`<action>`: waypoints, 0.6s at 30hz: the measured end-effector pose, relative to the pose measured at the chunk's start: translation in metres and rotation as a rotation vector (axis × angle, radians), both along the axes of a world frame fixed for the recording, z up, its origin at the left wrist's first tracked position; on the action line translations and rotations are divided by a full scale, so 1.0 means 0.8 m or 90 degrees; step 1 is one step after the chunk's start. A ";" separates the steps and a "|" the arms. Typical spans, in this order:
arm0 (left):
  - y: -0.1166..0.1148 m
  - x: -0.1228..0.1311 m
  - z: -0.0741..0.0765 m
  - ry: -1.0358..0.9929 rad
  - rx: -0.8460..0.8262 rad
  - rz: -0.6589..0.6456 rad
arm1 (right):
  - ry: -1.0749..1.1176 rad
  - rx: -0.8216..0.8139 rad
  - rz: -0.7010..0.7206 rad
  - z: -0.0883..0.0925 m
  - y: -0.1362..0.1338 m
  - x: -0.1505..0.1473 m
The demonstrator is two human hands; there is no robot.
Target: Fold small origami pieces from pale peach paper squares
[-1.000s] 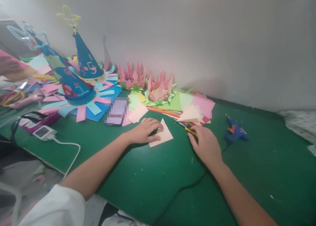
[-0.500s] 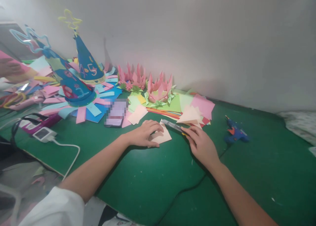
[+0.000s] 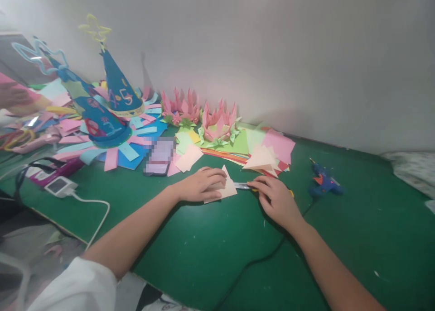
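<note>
My left hand [image 3: 200,184] lies over a folded piece of peach paper [image 3: 229,186], holding it against the green table [image 3: 210,252] with curved fingers and thumb. Part of the paper is hidden under this hand; one pointed corner sticks up past the fingertips. My right hand [image 3: 277,200] grips a utility knife [image 3: 242,186] with a grey blade end and a yellow part showing behind the fingers. The knife's tip meets the right edge of the paper; whether it lies inside the fold I cannot tell.
Behind my hands lie loose peach sheets [image 3: 261,159], a phone [image 3: 159,156] and pink paper crowns [image 3: 219,123]. Blue cone hats [image 3: 122,87] stand at left, near a power bank [image 3: 61,184]. A blue glue gun [image 3: 324,179] rests at right, its cord crossing the table. Another person's hand [image 3: 15,96] shows far left.
The knife has swung from slanting above the paper's top corner to lying level at its right edge. My left hand stays on the paper, which has turned slightly.
</note>
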State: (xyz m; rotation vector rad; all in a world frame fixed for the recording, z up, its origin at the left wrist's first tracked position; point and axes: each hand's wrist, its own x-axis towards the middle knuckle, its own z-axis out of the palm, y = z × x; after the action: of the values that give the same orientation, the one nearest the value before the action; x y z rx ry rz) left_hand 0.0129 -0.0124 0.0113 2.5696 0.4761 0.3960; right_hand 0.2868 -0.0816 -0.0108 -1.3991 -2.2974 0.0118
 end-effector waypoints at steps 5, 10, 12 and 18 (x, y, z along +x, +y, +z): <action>0.002 -0.001 -0.001 0.008 -0.010 -0.006 | -0.008 0.016 0.036 -0.005 0.002 0.006; 0.005 0.000 -0.008 -0.005 -0.012 0.013 | -0.017 0.033 0.056 -0.008 0.004 0.008; 0.006 0.001 -0.012 -0.004 -0.013 0.016 | -0.012 0.028 0.067 -0.006 0.004 0.009; 0.010 0.002 -0.017 -0.035 -0.019 0.023 | 0.015 0.002 0.114 0.001 0.003 0.010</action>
State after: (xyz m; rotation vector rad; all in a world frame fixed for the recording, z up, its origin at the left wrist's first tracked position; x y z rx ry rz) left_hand 0.0144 -0.0041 -0.0027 2.5181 0.5052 0.4679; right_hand 0.2946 -0.0794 -0.0102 -1.1811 -2.3945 0.0785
